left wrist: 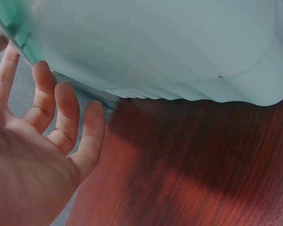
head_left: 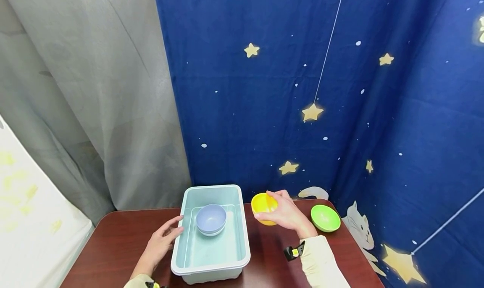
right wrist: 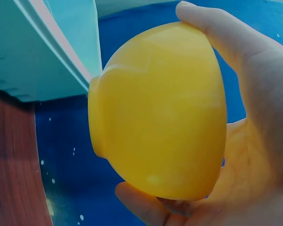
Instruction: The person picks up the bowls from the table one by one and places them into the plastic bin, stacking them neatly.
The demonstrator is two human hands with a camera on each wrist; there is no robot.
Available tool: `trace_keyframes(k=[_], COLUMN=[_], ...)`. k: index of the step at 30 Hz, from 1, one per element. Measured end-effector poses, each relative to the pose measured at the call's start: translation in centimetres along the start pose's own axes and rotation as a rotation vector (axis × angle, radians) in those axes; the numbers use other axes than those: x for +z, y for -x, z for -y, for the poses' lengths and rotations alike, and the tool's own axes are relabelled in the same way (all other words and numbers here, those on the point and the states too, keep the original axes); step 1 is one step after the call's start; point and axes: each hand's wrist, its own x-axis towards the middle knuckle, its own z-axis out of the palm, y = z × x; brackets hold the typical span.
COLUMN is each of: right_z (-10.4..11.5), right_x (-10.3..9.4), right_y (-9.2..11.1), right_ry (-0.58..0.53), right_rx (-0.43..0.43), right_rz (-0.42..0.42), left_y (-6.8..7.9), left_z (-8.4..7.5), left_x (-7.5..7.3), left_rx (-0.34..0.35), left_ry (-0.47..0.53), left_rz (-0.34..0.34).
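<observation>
My right hand (head_left: 285,214) grips a yellow bowl (head_left: 264,210) by its rim, thumb on one side and fingers on the other, to the right of a light-blue plastic bin (head_left: 245,241). The right wrist view shows the bowl (right wrist: 165,113) tipped on its side, its foot towards the bin. Inside the bin sits a lavender bowl (head_left: 211,217); a paler edge shows beneath it. At the bin's left rim is my left hand (head_left: 160,244), its fingertips at the edge. In the left wrist view, its fingers (left wrist: 67,113) are loosely bent beside the bin wall.
A green bowl (head_left: 325,218) stands near the right edge of the dark red-brown wooden table (head_left: 124,241). Behind the table hang a grey curtain (head_left: 143,111) and a blue curtain with stars (head_left: 261,124). White cloth (head_left: 34,220) hangs at the left.
</observation>
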Motion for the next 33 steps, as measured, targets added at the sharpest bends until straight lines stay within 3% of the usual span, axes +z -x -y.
trace_keyframes(k=[11, 33], right_z=[2.4, 5.9], right_x=[0.9, 2.4], right_y=[-1.2, -2.6], right_ry=[-0.015, -0.074], right_rx=[-0.009, -0.145], right_rz=[0.038, 0.194], left_y=[0.1, 0.3], left_z=[-0.3, -0.5], left_x=[0.0, 0.0], left_rx=[-0.010, 0.004], left_ry=[0.007, -0.003], left_rz=[0.005, -0.004])
